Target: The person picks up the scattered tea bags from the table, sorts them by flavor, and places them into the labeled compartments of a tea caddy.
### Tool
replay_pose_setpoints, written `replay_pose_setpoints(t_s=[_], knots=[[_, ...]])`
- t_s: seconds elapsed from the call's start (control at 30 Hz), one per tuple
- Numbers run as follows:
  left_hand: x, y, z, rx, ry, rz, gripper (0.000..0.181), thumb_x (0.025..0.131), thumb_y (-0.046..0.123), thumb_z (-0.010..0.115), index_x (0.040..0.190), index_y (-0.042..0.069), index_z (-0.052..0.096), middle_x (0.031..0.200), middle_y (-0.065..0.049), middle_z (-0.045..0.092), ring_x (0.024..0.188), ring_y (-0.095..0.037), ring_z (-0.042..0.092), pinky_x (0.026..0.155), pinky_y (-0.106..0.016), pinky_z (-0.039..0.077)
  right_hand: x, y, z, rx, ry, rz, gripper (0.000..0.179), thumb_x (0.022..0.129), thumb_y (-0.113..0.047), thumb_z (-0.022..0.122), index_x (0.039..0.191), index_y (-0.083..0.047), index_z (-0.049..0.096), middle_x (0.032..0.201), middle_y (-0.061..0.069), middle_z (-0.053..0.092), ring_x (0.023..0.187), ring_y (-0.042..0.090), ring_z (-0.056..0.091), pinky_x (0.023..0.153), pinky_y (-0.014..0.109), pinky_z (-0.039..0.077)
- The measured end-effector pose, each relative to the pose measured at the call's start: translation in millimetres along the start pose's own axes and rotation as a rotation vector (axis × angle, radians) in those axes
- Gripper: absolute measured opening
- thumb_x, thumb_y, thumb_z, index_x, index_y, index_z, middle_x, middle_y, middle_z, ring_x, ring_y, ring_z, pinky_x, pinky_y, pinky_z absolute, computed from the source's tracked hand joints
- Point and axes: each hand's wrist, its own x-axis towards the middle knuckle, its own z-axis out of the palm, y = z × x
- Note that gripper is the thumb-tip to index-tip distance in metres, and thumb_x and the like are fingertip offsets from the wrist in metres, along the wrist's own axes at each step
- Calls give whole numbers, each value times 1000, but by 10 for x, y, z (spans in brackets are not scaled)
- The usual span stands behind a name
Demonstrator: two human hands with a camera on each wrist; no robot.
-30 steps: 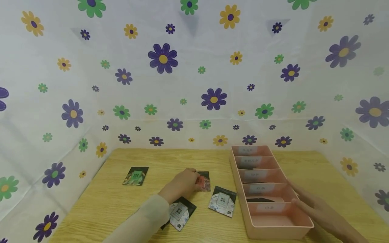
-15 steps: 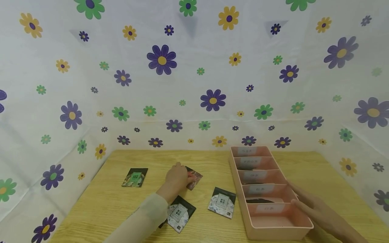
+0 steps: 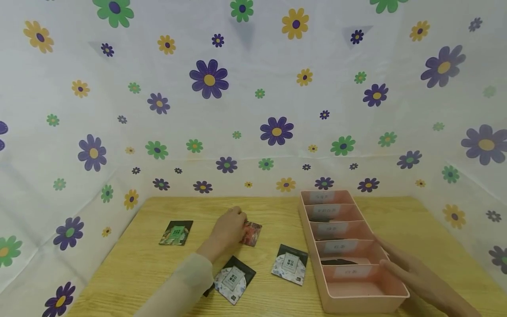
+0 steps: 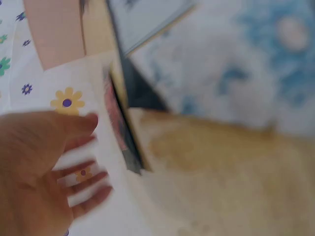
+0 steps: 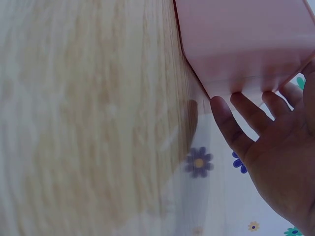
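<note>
In the head view my left hand (image 3: 227, 230) is at the left edge of a flat square sachet with a red label (image 3: 251, 234), hiding part of it. The blurred left wrist view has this hand's thumb and fingers spread, a gap separating them from the sachet's edge (image 4: 120, 125). My right hand (image 3: 412, 268) touches the outer right side of a long pink divided box (image 3: 362, 304), thumb at its rim. Straight fingertips (image 5: 222, 105) meet the wall in the right wrist view.
Left on the wooden table lies a green-labelled sachet (image 3: 176, 233). Two white-patterned sachets, one nearer my left sleeve (image 3: 233, 281) and one beside the box (image 3: 290, 265), lie in front; a dark corner (image 3: 208, 291) shows beside the former. Dark packets sit in some labelled compartments.
My left hand has drawn the red-labelled sachet leftward along the table and turned it, then shifted slightly left of it. The right hand stays at the box.
</note>
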Motion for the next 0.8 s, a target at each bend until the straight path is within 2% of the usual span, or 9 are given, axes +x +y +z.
replay_pose_setpoints(t_s=[0.07,0.13,0.2,0.3,0.37,0.5,0.67,0.8], knots=[[49,-28,4,-48,-36,132,28,97,7,70,125,5,70,132,-14,62,120,-31,62,97,-45,55,5,-4,-6,38,-10,-1,58,111,-9,46,165,-19,27,153,-25,35,133,-15,33,95,13,41],[95,-35,1,-74,-107,222,42,96,-3,65,137,7,66,146,-13,57,133,-31,56,106,-46,49,5,-12,-9,54,-17,2,58,111,-9,45,165,-19,27,154,-21,36,132,-14,34,95,15,43],[125,-27,-6,-85,-177,271,52,93,-8,63,142,9,62,151,-11,54,138,-30,52,109,-46,46,3,-22,-9,52,-17,7,58,111,-10,45,166,-19,27,156,-12,37,132,-14,34,94,16,44],[150,-7,-8,-67,-228,311,55,92,-9,64,143,9,62,149,-9,56,137,-29,53,111,-45,45,-2,-36,-6,34,-10,17,58,111,-11,46,165,-20,27,158,7,39,132,-14,34,95,15,43],[158,-3,4,-49,-232,320,55,90,-9,67,142,9,63,146,-8,59,135,-29,55,110,-44,45,3,-45,-7,25,-8,20,58,111,-12,46,165,-20,28,157,18,39,132,-14,35,95,15,43],[185,-8,18,-7,-209,298,53,90,-7,68,140,10,65,140,-8,62,127,-31,59,105,-45,50,11,-55,-12,0,-5,17,58,111,-12,47,165,-20,28,157,23,40,131,-15,34,95,12,40],[236,-44,4,4,-210,220,45,93,0,69,137,9,67,127,-12,64,115,-30,61,99,-43,53,17,-63,-25,-1,-14,31,58,111,-14,46,165,-21,27,158,22,39,131,-16,32,95,13,40],[257,-127,10,-72,-231,141,43,92,9,76,133,6,67,116,-14,64,104,-28,63,94,-43,54,21,-57,-35,-12,-19,29,58,112,-14,46,166,-21,26,158,22,39,131,-15,32,94,16,44]])
